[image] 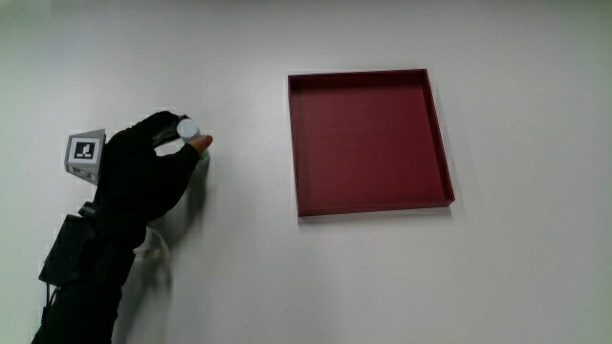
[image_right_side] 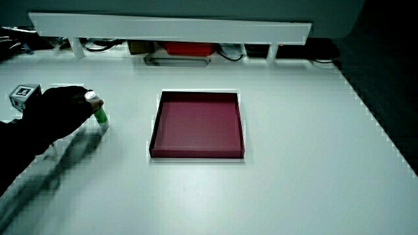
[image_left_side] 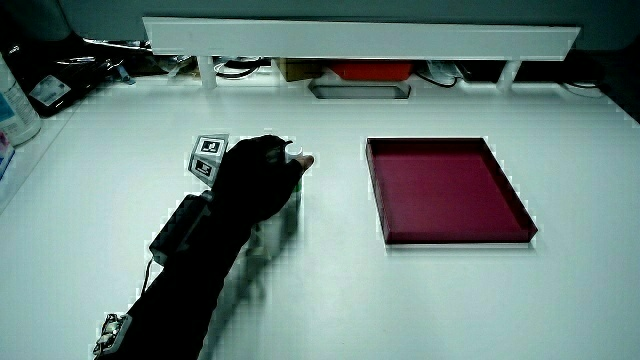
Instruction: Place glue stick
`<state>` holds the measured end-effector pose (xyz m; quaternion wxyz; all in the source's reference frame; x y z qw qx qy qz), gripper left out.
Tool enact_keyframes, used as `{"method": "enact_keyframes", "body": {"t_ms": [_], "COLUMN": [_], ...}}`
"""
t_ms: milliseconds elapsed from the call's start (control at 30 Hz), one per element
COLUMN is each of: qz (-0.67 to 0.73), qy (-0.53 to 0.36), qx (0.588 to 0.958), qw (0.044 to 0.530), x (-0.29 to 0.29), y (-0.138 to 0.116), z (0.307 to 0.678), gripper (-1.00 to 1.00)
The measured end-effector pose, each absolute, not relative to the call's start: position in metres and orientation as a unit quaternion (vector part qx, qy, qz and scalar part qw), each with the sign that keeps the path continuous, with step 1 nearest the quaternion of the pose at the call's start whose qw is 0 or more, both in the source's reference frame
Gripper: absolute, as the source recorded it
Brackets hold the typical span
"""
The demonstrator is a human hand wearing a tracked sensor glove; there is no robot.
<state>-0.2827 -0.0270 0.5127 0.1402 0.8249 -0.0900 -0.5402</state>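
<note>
Green-bodied, white-capped glue stick (image_right_side: 98, 108) stands upright on the white worktop (image: 239, 277), gripped by the black-gloved hand (image: 143, 172), fingertips pinched round its cap. A dark red tray (image: 370, 141) lies well apart, at about three o'clock from the hand.

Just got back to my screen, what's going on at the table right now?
The hand is gripping a glue stick by its white cap, holding it upright on or just above the bare table. It is beside the red tray, clear of it. The tray holds nothing, so the glue stick has not reached it.
</note>
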Motion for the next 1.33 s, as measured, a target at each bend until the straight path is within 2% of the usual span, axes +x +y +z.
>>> {"method": "enact_keyframes", "body": {"t_ms": [267, 967, 1100, 1233, 1333], "qz": [-0.545, -0.547, -0.556, -0.519, -0.513], "qy": [-0.096, -0.109, -0.120, -0.120, -0.116], "qx": [0.821, 0.818, 0.809, 0.833, 0.835], "qw": [0.141, 0.139, 0.146, 0.150, 0.159], "x": [-0.284, -0.289, -0.289, -0.293, -0.288], "y": [-0.027, -0.024, -0.016, 0.001, 0.014], "z": [0.516, 0.518, 0.506, 0.499, 0.487], "gripper": [0.00, -0.72, -0.86, -1.00, -1.00]}}
